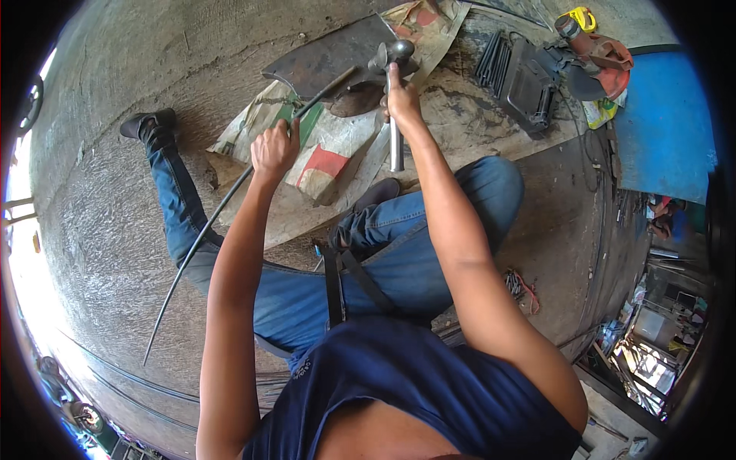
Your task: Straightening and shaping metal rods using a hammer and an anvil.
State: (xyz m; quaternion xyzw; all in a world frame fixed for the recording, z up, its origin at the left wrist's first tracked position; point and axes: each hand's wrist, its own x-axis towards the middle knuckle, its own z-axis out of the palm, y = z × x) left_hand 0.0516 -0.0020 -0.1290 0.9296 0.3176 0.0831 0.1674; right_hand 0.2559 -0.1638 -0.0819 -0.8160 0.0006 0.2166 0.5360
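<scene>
My left hand (274, 151) is closed round a long, thin dark metal rod (201, 239). From my fist one end of the rod runs up to the right; the other trails down to the left past my leg. That upper end lies by a dark, rounded metal block (357, 100), though I cannot tell whether they touch. In my right hand (403, 103) is a hammer (396, 149) with a metal handle, my thumb along the shaft. The hammer's head is up, just right of the rod's end. Under the block are flattened printed sacks (326, 165) and a dark metal sheet (330, 52).
Right of the sacks lie a bundle of short dark rods (493, 61) and the metal base of an orange power saw (609, 65). A yellow tape measure (583, 18) sits behind it. A blue panel (663, 126) is at far right. My legs (406, 218) stretch across the concrete floor.
</scene>
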